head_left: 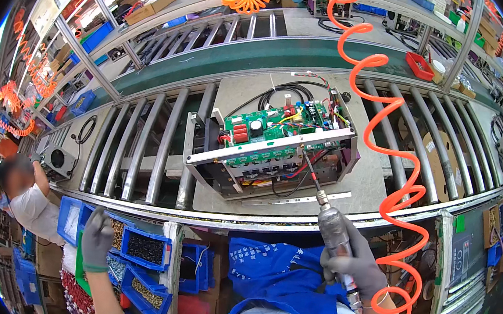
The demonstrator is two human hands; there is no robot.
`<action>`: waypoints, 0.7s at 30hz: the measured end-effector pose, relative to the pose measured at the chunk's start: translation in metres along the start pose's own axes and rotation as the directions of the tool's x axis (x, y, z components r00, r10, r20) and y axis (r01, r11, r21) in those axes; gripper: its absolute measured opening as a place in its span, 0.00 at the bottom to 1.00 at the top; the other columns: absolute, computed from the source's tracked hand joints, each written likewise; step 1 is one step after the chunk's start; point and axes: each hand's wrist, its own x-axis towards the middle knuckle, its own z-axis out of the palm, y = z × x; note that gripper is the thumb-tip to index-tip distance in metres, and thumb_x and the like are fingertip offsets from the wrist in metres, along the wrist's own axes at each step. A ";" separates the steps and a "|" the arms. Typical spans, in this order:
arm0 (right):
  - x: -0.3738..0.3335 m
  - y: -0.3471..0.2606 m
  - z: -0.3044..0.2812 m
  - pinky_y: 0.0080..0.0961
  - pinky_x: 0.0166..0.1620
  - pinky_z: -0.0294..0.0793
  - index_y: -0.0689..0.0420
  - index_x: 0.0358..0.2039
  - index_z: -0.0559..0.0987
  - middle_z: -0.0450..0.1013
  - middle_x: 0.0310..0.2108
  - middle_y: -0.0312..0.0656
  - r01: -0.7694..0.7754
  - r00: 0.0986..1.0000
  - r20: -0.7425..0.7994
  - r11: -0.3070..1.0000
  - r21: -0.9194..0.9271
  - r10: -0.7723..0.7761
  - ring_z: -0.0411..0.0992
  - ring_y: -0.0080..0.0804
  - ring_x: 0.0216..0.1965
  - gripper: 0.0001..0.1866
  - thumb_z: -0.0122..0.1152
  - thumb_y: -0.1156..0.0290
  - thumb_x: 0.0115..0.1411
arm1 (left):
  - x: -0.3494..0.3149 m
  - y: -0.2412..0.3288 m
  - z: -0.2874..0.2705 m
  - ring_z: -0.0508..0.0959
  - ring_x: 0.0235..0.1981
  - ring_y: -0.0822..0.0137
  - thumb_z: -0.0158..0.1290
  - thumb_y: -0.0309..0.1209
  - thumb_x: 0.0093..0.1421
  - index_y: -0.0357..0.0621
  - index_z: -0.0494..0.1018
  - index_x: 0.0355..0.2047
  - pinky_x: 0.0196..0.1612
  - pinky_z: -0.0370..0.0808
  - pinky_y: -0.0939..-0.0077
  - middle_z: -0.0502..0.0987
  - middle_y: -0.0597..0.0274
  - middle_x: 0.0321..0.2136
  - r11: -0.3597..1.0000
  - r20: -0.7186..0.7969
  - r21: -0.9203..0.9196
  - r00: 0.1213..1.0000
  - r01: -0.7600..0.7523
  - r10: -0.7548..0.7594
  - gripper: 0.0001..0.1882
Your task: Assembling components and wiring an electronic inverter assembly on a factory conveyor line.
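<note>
The open electronics chassis [271, 145] stands on the grey surface [371, 182] between sections of the roller conveyor [170, 142]. A green circuit board [261, 127] and wiring are exposed within its metal frame. The chassis lies ahead of both hands: forward and slightly left of the right hand [354, 263], forward and well to the right of the left hand [97, 240]. Neither hand touches it.

The gloved right hand is wrapped around the body of the powered screwdriver [334, 230]. The long bit extends forward, with its tip at the front rail of the chassis; seating in a fastener cannot be determined. An orange coiled hose [386, 100] runs past the right side of the tool.

The gloved left hand is raised at the blue parts bins, just beside the bin of black screws [145, 263]. Its fingers are bent; whether they pinch a part cannot be determined.
</note>
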 end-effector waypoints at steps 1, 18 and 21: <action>0.000 0.005 0.000 0.24 0.18 0.69 0.57 0.61 0.56 0.67 0.22 0.42 -0.028 0.999 -0.041 1.000 -0.012 0.028 0.66 0.27 0.14 0.45 0.59 0.71 0.38 | 0.016 -0.007 0.039 0.69 0.28 0.76 0.50 0.23 0.57 0.33 0.64 0.50 0.25 0.67 0.92 0.70 0.59 0.36 0.997 -0.116 0.081 0.993 -0.002 0.011 0.20; 0.001 0.021 0.008 0.16 0.16 0.64 0.61 0.55 0.61 0.61 0.24 0.38 -0.368 0.869 0.401 0.162 0.916 -0.291 0.61 0.20 0.15 0.33 0.56 0.60 0.50 | 0.192 -0.109 0.359 0.73 0.36 0.62 0.55 0.25 0.51 0.46 0.80 0.35 0.43 0.68 0.73 0.73 0.56 0.28 0.444 0.790 0.611 0.537 -0.655 -0.297 0.10; -0.001 0.023 0.014 0.18 0.17 0.64 0.61 0.55 0.61 0.63 0.25 0.41 -0.342 0.883 0.363 0.124 0.932 -0.297 0.62 0.22 0.15 0.34 0.56 0.60 0.49 | 0.202 -0.121 0.361 0.73 0.36 0.62 0.56 0.25 0.50 0.45 0.80 0.34 0.42 0.68 0.73 0.73 0.55 0.29 0.404 0.827 0.562 0.510 -0.722 -0.238 0.10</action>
